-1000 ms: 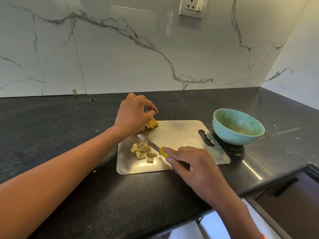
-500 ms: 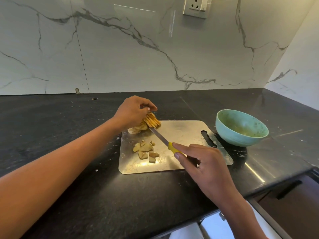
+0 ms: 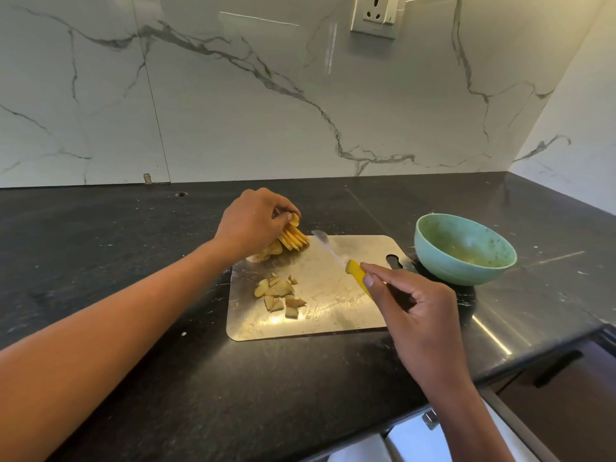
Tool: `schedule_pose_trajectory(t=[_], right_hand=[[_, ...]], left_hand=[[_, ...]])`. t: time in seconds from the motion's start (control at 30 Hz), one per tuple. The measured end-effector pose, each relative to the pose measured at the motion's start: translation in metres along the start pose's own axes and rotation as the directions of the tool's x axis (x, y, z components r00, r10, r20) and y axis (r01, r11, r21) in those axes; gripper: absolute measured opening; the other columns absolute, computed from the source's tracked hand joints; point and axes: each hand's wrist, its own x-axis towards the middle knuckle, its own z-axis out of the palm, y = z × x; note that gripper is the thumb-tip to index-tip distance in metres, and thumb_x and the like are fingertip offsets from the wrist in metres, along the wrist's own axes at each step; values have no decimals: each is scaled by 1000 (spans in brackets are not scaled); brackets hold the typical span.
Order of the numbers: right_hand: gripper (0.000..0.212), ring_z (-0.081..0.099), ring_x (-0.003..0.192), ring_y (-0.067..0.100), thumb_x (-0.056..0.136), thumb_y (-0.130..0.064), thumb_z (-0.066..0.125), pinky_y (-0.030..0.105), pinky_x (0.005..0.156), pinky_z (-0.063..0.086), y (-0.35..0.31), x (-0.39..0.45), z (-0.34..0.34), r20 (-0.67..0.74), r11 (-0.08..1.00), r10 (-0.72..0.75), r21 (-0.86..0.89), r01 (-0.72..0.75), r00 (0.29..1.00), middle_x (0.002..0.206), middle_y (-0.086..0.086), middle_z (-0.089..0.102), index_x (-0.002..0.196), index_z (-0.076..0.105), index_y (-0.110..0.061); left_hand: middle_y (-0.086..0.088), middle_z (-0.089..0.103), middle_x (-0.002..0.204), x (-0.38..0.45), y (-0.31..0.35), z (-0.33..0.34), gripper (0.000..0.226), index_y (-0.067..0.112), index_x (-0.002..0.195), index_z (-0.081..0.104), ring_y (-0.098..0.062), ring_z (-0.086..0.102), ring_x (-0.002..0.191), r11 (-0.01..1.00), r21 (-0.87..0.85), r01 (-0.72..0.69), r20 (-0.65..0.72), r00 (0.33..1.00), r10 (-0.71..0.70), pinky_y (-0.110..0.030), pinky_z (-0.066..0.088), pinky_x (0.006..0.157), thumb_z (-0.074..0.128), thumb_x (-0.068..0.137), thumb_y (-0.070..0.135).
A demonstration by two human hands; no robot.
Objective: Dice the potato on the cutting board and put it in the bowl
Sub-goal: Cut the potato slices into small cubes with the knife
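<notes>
A steel cutting board lies on the black counter. My left hand grips a stack of yellow potato slices at the board's far left corner. A few loose slices lie under that hand. Several diced potato pieces sit on the board's left half. My right hand holds a yellow-handled knife; its blurred blade points up and left, ending just right of the stack. The green bowl stands right of the board, with no potato visible inside.
The black counter runs back to a marble wall with a power socket. The counter's front edge is close below my right wrist, with a drawer and its handle at the lower right.
My right hand drew the knife away from the diced pile and swung it right, so the blade now lies beside the stack. My left hand kept hold of the slices.
</notes>
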Motion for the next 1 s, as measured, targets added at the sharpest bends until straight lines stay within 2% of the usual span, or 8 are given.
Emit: schedule_pose_trajectory(t=[0.1, 0.17, 0.27, 0.37, 0.47, 0.57, 0.73, 1.0], right_hand=[[23, 66, 107, -9, 97, -22, 71, 8, 89, 49, 1, 2, -3, -120, 998, 61, 3, -61, 991, 109, -20, 75, 118, 77, -22], [22, 66, 107, -9, 96, -26, 72, 13, 93, 52, 3, 2, -4, -185, 993, 116, 5, -117, 976, 109, -18, 76, 116, 78, -23], [20, 68, 102, -5, 95, -28, 73, 29, 94, 57, 5, 3, -5, -265, 981, 185, -5, -193, 946, 104, -18, 77, 113, 80, -23], [19, 70, 97, 1, 95, -29, 73, 36, 93, 59, 4, 4, -5, -291, 967, 237, -22, -254, 927, 102, -19, 77, 112, 80, -25], [22, 73, 88, 7, 93, -35, 73, 40, 89, 60, 3, 3, -5, -240, 949, 263, -112, -296, 934, 99, -18, 78, 113, 79, -28], [29, 72, 89, 9, 93, -42, 71, 39, 91, 59, 2, 1, -4, -192, 921, 251, -253, -295, 949, 96, -11, 79, 119, 77, -30], [41, 66, 110, 8, 95, -43, 68, 30, 97, 54, -5, 2, 2, -56, 863, 188, -467, -192, 981, 122, -8, 73, 132, 69, -26], [43, 64, 96, 9, 103, -46, 49, 30, 84, 52, -15, 6, 9, 143, 752, 186, -657, -47, 972, 110, -12, 74, 144, 56, -33]], left_hand=[[8, 74, 106, 2, 5, -1, 16, 26, 112, 81, -8, 63, 89, 996, -70, -53, -117, 992, 45, -26, 55, 77, 69, 101, 23], [9, 72, 100, 0, 12, -1, 17, 25, 112, 81, -7, 60, 88, 986, -139, -95, -159, 985, 73, -25, 52, 75, 71, 99, 21], [13, 72, 96, -9, 24, 5, 17, 29, 112, 81, -9, 57, 88, 986, -57, -156, -217, 966, 140, -27, 48, 72, 73, 97, 26], [15, 74, 95, -21, 41, 12, 15, 36, 105, 83, -9, 57, 95, 966, 66, -252, 26, 968, 250, -31, 49, 78, 78, 91, 39], [17, 74, 103, -26, 50, 19, 25, 39, 103, 82, -7, 56, 101, 933, 113, -341, 253, 918, 305, -31, 47, 87, 76, 87, 57], [21, 72, 108, -28, 47, 23, 23, 39, 102, 80, -6, 52, 102, 886, 222, -407, 179, 910, 373, -31, 42, 86, 72, 91, 57], [21, 71, 99, -33, 48, 27, 33, 39, 100, 79, -6, 51, 101, 905, 264, -334, 142, 941, 306, -35, 43, 91, 67, 89, 68], [19, 73, 118, -37, 52, 35, 27, 38, 117, 78, -8, 51, 107, 903, 330, -274, 74, 962, 265, -32, 44, 91, 65, 98, 53]])
